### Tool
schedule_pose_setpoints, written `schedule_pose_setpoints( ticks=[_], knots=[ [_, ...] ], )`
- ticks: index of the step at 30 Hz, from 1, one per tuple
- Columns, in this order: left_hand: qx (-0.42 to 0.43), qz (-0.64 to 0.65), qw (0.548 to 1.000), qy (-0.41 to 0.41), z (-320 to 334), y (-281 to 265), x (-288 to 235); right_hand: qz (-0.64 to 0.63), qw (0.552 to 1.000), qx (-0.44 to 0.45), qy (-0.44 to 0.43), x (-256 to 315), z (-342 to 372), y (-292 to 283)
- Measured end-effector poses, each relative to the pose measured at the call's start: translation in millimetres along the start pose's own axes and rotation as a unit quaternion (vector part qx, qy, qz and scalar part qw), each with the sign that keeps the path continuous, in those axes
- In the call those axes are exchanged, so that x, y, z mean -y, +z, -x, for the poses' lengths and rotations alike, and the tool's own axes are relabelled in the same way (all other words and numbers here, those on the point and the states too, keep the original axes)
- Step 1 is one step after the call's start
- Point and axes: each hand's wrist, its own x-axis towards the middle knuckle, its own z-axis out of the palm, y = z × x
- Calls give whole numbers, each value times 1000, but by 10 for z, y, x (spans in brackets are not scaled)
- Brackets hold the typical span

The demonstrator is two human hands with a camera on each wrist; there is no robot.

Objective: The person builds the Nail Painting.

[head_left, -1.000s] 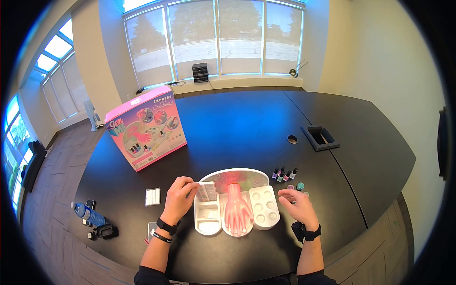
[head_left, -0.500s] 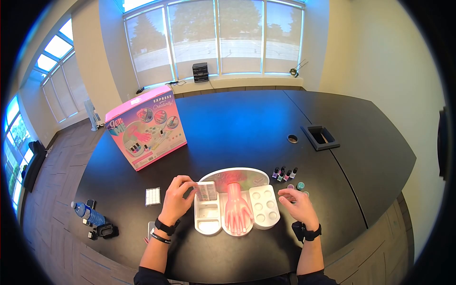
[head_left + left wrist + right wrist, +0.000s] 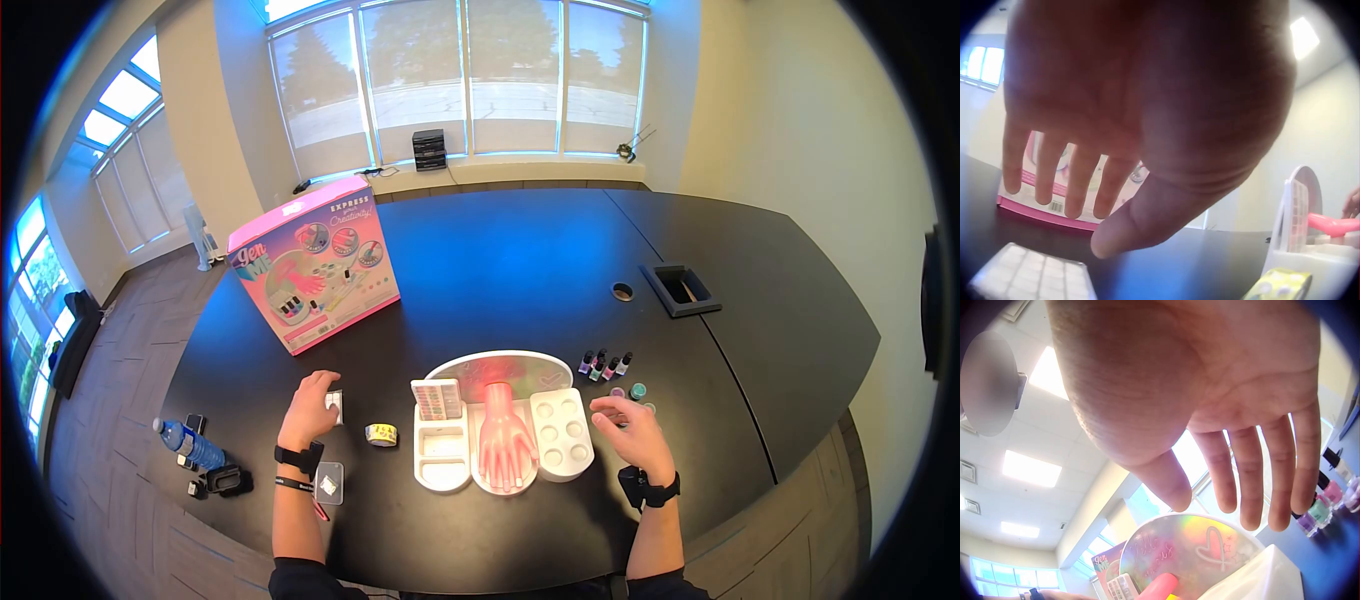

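Observation:
My left hand is over a small white gridded case on the table, partly covering it in the head view. In the left wrist view its fingers reach down, apart from the case. My right hand hovers with relaxed fingers beside a white nail-station stand, holding nothing. A pink model hand lies palm down in the stand's middle. Another gridded case with coloured rows stands upright in the stand's left section. A round-welled tray forms its right side.
A yellow patterned roll sits left of the stand. Several nail polish bottles and small pots are at right. A pink toy box stands behind. Near the left edge are a water bottle and a clear container.
My left hand has let go of the upright gridded case in the stand and moved left to the case on the table. The yellow roll has come into view. My right hand stays put.

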Motion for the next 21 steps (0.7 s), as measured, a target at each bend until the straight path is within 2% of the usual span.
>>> schedule_pose_setpoints(
  ticks=[1, 6, 8, 10, 14, 21],
  knots=[
    [27, -10, 999, -32, 12, 31, 161, 0, 1000, 0, 0, 5, -1, 0],
    [49, -27, 996, -72, 95, 233, 625, 5, 1000, -1, 8, 68, 6, -8],
    [69, -24, 994, -77, 81, 197, 600, 6, 1000, -1, 10, 90, 8, -10],
    [135, -20, 984, -113, 53, 131, 579, 6, 1000, -1, 12, 91, 3, -8],
    [122, 21, 987, -101, 38, 159, 667, 5, 1000, -2, 13, 93, 4, -6],
    [53, -36, 993, -101, 89, 94, 509, 3, 1000, -3, 9, 57, 1, 1]
  ],
)
